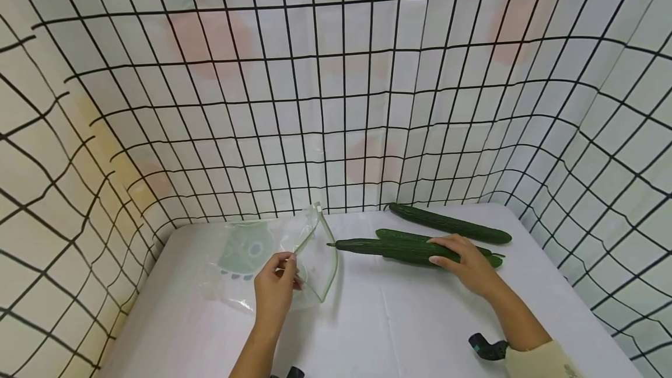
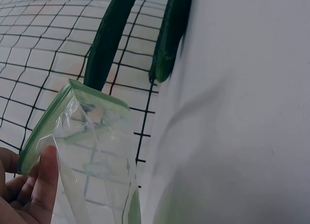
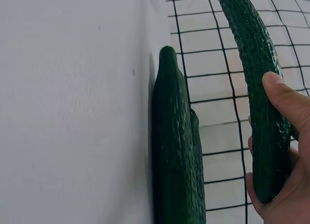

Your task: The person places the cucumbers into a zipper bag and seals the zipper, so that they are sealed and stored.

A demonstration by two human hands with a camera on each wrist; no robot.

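Observation:
A clear bag with a green rim and a green print stands with its mouth spread toward the cucumbers. The left hand pinches the bag's rim between thumb and fingers. The right hand grips a cucumber near its right end, the stem end pointing at the bag's mouth; in the right wrist view the thumb lies along this cucumber, raised off the table. Beneath and behind it lie other cucumbers, partly hidden by it in the head view.
Another cucumber lies farther back on the white table. A black wire grid rises behind and at both sides. A black angled object is by the right wrist, and part of another shows at the bottom edge.

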